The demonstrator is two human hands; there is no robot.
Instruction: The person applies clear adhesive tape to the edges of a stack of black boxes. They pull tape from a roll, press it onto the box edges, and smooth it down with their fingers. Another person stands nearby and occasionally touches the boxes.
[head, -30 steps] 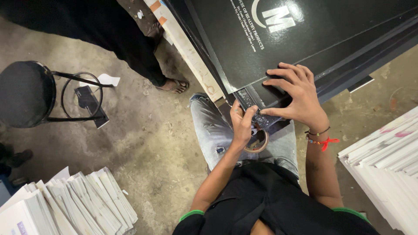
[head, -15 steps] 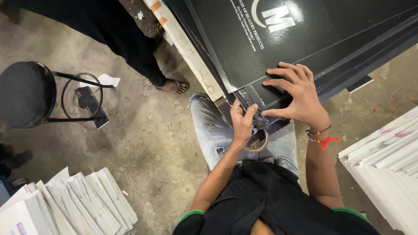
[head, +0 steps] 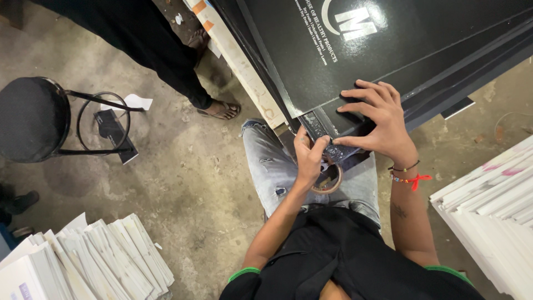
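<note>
- The black printed sheet [head: 388, 50] runs off the frame at twelve and two o'clock.
- The tape roll [head: 327, 180] sits mostly hidden beneath the left hand [head: 308, 161].
- The stacked white boards [head: 494, 211] are cropped at four o'clock.

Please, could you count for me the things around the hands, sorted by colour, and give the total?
Black: 2 – glossy black cardboard sheet, round black metal stool
White: 2 – fanned white card stacks, lower left and right
Brown: 1 – brown tape roll in the lap
Total: 5
</note>
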